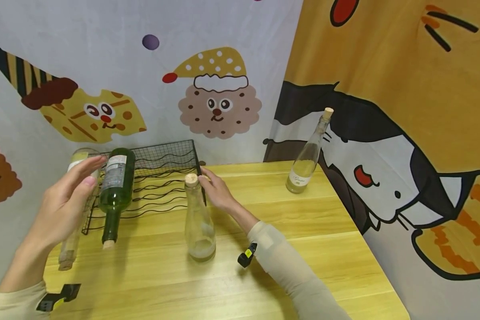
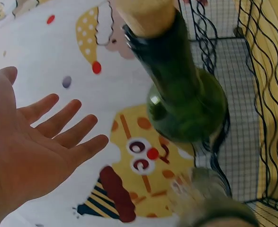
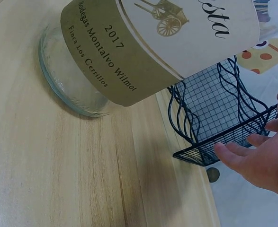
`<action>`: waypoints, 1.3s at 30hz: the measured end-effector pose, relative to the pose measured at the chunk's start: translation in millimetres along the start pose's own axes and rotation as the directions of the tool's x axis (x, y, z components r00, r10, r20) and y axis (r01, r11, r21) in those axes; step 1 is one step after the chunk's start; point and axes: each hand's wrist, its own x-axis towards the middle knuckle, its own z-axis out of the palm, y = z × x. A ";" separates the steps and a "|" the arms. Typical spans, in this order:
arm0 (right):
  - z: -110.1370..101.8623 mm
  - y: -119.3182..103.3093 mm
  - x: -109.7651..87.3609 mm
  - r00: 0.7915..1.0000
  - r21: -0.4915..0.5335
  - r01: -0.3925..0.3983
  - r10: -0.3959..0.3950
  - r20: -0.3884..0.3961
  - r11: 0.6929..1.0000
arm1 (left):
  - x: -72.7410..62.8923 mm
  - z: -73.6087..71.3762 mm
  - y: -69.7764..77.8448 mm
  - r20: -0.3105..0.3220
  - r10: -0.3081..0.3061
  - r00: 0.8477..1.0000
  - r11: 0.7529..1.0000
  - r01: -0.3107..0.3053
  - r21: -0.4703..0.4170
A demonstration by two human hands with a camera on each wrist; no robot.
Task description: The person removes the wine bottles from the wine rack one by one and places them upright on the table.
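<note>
A black wire wine rack (image 1: pixel 164 159) with wavy rails stands at the back left of the table. A green corked wine bottle (image 1: pixel 116 191) lies in it, neck toward me. Left of that, a clear corked bottle (image 1: pixel 69 246) lies partly behind my left hand (image 1: pixel 60 211). That hand is raised beside the two bottles, its fingers extended and holding nothing in the left wrist view. My right hand (image 1: pixel 220 192) is at the rack's right end, fingers against or very near the mesh panel. Close by it stands a clear corked bottle (image 1: pixel 200 226), whose label (image 3: pixel 153 47) shows in the right wrist view.
Another clear corked bottle (image 1: pixel 304 169) stands at the table's back right, near the curtain. The wooden table (image 1: pixel 324 249) meets a cartoon-printed cloth (image 1: pixel 232 26) behind the rack. The standing bottle is between me and the rack's right end.
</note>
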 end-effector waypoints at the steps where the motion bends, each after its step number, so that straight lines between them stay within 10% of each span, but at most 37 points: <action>1: 0.2 0.1 -0.1 1.000 0.002 0.000 0.000 0.000 1.000 | -0.5 -1.3 -4.1 -0.002 -0.013 1.000 1.000 0.013 0.006; 16: -0.7 -0.1 -2.0 1.000 0.005 0.015 -0.015 0.002 1.000 | -9.6 -18.3 -61.2 0.034 -0.196 0.980 0.978 0.193 0.083; 28: 0.4 1.7 -2.0 1.000 0.009 0.014 -0.014 0.002 1.000 | -16.7 -25.6 -95.6 -0.083 -0.285 0.955 0.948 0.293 0.127; 39: 1.1 1.6 -2.3 1.000 0.011 0.019 -0.019 0.006 1.000 | -22.9 -30.7 -120.1 -0.136 -0.403 0.905 0.892 0.422 0.164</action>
